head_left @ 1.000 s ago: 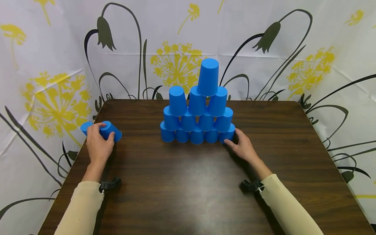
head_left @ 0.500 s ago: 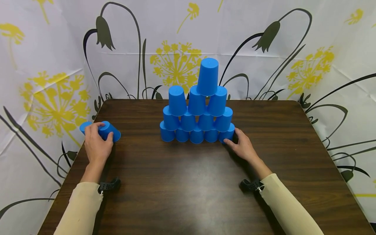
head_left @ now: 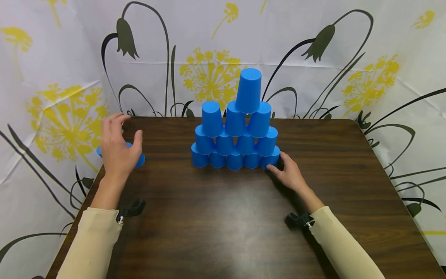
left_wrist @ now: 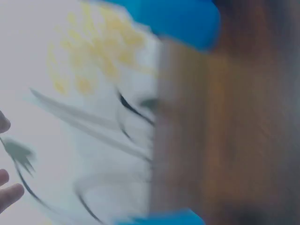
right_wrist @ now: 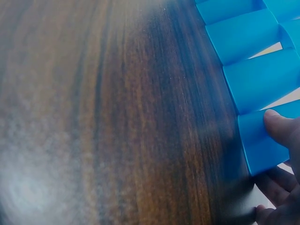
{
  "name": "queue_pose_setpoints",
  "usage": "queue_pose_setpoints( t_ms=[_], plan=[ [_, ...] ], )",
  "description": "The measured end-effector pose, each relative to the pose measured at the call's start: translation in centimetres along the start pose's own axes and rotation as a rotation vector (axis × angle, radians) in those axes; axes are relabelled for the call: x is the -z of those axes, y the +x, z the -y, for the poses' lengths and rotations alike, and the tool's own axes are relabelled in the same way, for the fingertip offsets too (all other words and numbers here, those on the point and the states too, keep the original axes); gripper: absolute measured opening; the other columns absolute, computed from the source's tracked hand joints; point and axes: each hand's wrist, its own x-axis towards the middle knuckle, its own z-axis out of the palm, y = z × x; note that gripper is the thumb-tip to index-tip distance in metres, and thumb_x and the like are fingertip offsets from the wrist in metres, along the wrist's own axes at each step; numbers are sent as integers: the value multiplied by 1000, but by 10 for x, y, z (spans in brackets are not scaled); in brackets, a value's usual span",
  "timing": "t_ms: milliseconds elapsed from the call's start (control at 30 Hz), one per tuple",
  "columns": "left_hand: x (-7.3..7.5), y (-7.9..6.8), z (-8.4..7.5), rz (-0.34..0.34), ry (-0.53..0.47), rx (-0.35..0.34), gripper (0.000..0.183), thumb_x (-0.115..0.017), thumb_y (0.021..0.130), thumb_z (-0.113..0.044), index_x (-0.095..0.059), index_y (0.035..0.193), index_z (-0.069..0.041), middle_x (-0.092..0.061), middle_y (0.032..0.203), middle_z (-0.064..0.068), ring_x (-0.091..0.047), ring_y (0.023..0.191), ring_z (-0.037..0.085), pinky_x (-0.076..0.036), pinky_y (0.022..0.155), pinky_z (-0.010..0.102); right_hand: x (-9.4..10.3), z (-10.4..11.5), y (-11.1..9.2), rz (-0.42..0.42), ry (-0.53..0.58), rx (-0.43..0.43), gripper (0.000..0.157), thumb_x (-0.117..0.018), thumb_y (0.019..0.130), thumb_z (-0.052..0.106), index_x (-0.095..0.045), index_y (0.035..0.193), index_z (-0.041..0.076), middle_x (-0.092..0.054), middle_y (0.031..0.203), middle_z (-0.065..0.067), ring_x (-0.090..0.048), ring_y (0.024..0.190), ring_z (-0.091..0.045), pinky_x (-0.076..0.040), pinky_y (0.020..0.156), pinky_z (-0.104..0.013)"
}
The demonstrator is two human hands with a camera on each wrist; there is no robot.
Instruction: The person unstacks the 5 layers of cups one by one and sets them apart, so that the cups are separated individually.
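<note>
Blue plastic cups stand upside down in a stepped pyramid (head_left: 235,145) at mid-table. Its third row has three cups, and a single top cup (head_left: 249,91) sits over the right two of them. My right hand (head_left: 290,174) grips the bottom row's rightmost cup (head_left: 268,159), thumb on its front and fingers behind; the thumb also shows on that cup (right_wrist: 260,145) in the right wrist view. At the left, my left hand (head_left: 120,149) is raised with fingers spread, holding nothing. Partly hidden behind it are two blue cups, the right one (head_left: 141,160) and the left one (head_left: 99,151).
The dark wooden table (head_left: 209,224) reaches back to a white cloth (head_left: 278,23) printed with flowers. The table's left edge runs close by the left hand and the loose cups. In the blurred left wrist view, blue cups (left_wrist: 183,23) show at top and bottom.
My left hand has let go of the cup it gripped at the left and has lifted up and away, fingers spreading. The right hand and the pyramid have stayed put.
</note>
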Motion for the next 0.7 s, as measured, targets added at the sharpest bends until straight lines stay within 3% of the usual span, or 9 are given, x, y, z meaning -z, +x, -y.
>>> queue_pose_setpoints(
  t_ms=[200, 400, 533, 700],
  plan=[
    [-6, 38, -86, 46, -218, -204, 47, -68, 89, -17, -55, 131, -4, -51, 136, 12, -47, 125, 22, -49, 95, 45, 1, 3, 0, 5, 5, 3, 68, -68, 93, 33, -39, 145, 1, -46, 143, -24, -43, 132, -43, -33, 107, -61],
    [-29, 61, -154, 201, -369, -413, 52, -68, 91, -14, -50, 139, -4, -49, 139, 13, -44, 130, 24, -43, 103, 42, 1, 0, 0, -4, 5, 12, 66, -68, 93, 33, -40, 144, 0, -47, 142, -24, -44, 131, -43, -34, 106, -61],
    [-51, 70, -180, 295, -456, -407, 54, -67, 92, -15, -48, 143, -8, -48, 142, 9, -41, 133, 17, -38, 107, 37, 0, -1, 0, -11, 4, 26, 66, -69, 93, 33, -42, 143, 1, -48, 140, -24, -45, 129, -43, -35, 105, -62],
    [-77, 74, -198, 336, -518, -352, 56, -65, 94, -19, -45, 146, -10, -48, 143, 6, -40, 132, 10, -37, 105, 31, -2, -1, 0, -19, 3, 29, 64, -69, 93, 33, -43, 142, 1, -50, 138, -23, -47, 128, -42, -36, 105, -61]
  ],
)
